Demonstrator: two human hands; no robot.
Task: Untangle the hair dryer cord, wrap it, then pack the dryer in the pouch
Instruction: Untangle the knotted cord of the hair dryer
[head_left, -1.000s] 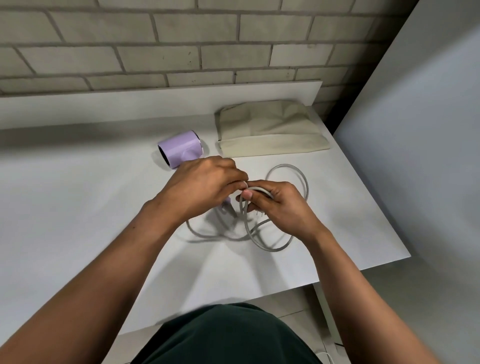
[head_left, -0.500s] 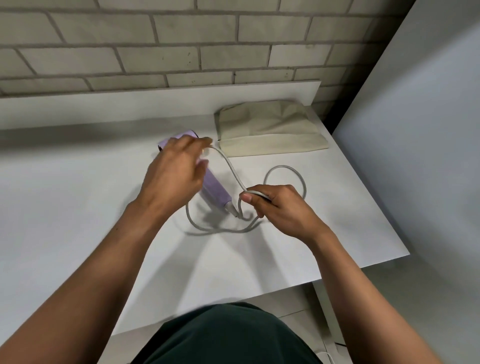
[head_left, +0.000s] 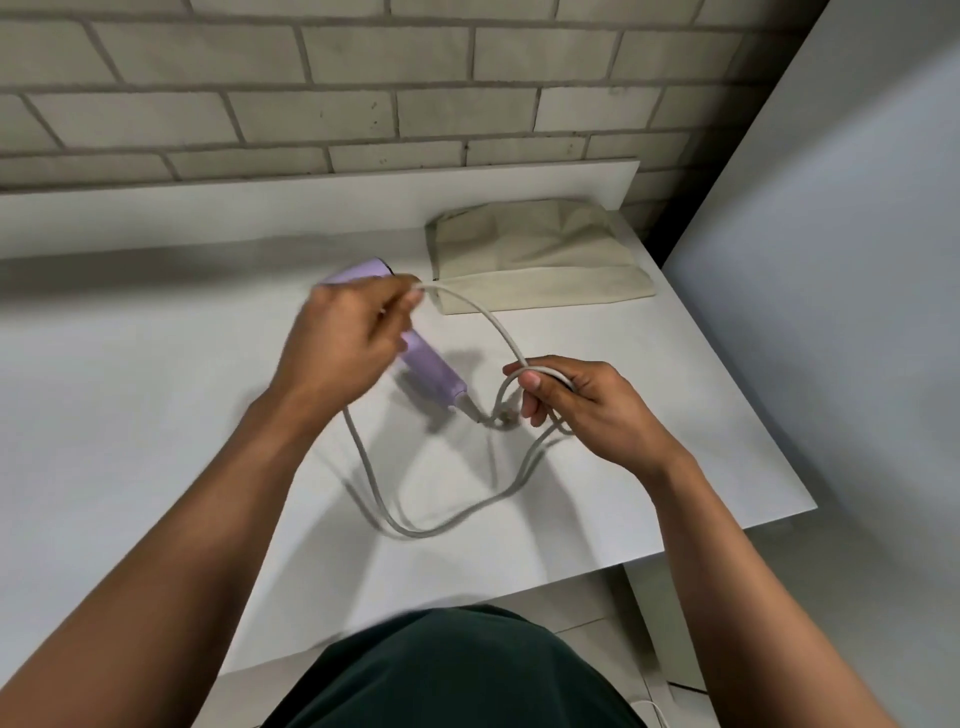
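Note:
A lilac hair dryer lies on the white table, its barrel mostly hidden behind my left hand. Its grey cord runs from the handle's end in a long loop over the table. My left hand pinches the cord near the dryer's barrel and holds it raised. From there the cord arcs over to my right hand, which grips a small loop of it beside the handle's end. A beige fabric pouch lies flat at the back of the table.
A brick wall rises behind the table's raised back ledge. The table's right edge borders a grey panel. The front edge is close to my body.
My left hand rose away from my right hand toward the dryer's barrel, drawing a length of cord up with it. The loops on the table opened into one long loop.

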